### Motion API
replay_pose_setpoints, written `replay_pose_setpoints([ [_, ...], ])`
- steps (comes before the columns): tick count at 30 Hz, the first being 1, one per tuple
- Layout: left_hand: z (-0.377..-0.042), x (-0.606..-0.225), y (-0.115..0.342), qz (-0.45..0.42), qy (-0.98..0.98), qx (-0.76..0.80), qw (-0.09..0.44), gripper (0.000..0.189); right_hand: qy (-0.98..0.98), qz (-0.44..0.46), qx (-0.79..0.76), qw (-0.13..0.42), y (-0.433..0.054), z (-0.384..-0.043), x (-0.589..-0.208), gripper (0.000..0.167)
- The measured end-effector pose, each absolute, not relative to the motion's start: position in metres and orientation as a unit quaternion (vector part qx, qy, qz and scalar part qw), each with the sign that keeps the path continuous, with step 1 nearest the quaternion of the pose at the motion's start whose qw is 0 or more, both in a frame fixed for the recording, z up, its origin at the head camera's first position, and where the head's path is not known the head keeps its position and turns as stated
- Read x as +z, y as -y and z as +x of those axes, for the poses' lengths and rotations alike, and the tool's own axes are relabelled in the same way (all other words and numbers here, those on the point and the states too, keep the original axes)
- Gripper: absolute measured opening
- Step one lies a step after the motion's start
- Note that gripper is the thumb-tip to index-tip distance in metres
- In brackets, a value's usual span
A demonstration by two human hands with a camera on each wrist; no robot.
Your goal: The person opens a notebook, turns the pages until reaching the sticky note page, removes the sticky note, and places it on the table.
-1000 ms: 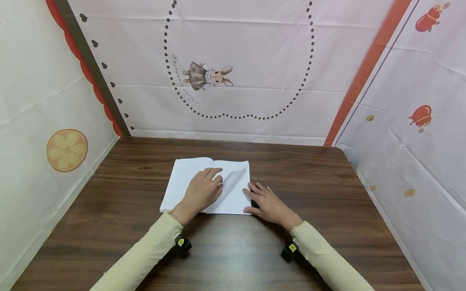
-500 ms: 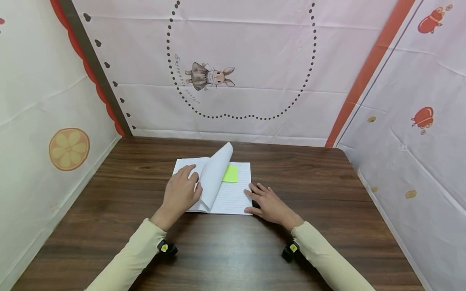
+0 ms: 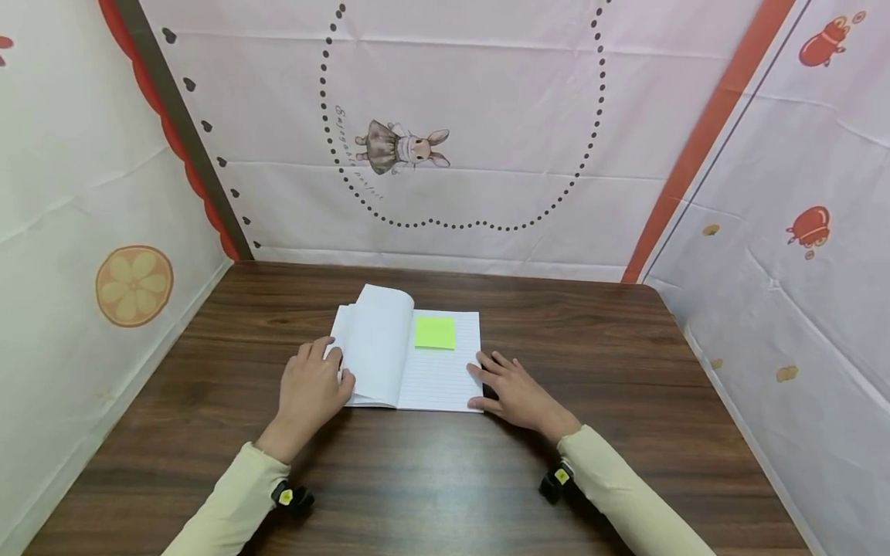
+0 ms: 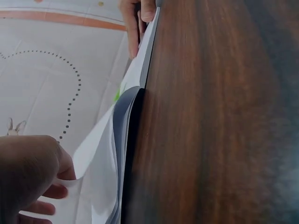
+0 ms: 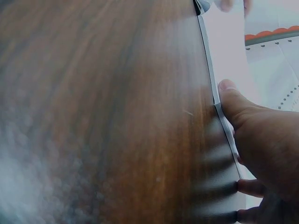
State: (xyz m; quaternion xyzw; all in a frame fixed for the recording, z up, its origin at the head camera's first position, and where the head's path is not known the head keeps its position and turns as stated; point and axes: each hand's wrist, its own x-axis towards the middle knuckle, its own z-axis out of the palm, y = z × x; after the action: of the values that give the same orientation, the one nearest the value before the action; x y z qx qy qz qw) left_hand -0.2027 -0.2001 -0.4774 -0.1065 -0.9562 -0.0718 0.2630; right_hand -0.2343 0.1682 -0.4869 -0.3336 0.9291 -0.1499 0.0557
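Observation:
An open notebook with lined pages lies on the table. On its right-hand page sits a bright green sticky note pad. My left hand is at the notebook's left side and pinches the edge of a page between thumb and fingers; in the left wrist view this page slants up from the spine to the thumb. With fingers spread, my right hand rests on the right edge of the notebook, its thumb on the page near the lower corner.
A dark wood-grain table surrounds the notebook. Behind it hangs a printed cloth with a rabbit and dotted line. More cloth walls stand at the left and right table edges.
My left hand has moved left, carrying the page over from the right side to the left. The green sticky note pad has come into view. My right hand has stayed in place.

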Motion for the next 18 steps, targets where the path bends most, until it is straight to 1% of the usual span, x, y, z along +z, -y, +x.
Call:
replay_pose_setpoints([
  [8,-0.195,-0.484,0.208,-0.046,0.973,-0.132,0.185,0.032,-0.929,-0.333,-0.15,0.052,-0.171,-0.235,-0.489,0.071],
  [14,-0.194,-0.487,0.209,-0.024,0.983,-0.129,0.13,0.033,-0.929,-0.332,-0.152,0.055,-0.17,-0.235,-0.489,0.071],
  [16,-0.194,-0.488,0.21,-0.017,0.985,-0.129,0.115,0.036,-0.93,-0.331,-0.151,0.057,-0.169,-0.235,-0.489,0.072],
  [18,-0.194,-0.489,0.211,-0.011,0.985,-0.135,0.108,0.043,-0.93,-0.33,-0.151,0.058,-0.169,-0.235,-0.488,0.072],
])
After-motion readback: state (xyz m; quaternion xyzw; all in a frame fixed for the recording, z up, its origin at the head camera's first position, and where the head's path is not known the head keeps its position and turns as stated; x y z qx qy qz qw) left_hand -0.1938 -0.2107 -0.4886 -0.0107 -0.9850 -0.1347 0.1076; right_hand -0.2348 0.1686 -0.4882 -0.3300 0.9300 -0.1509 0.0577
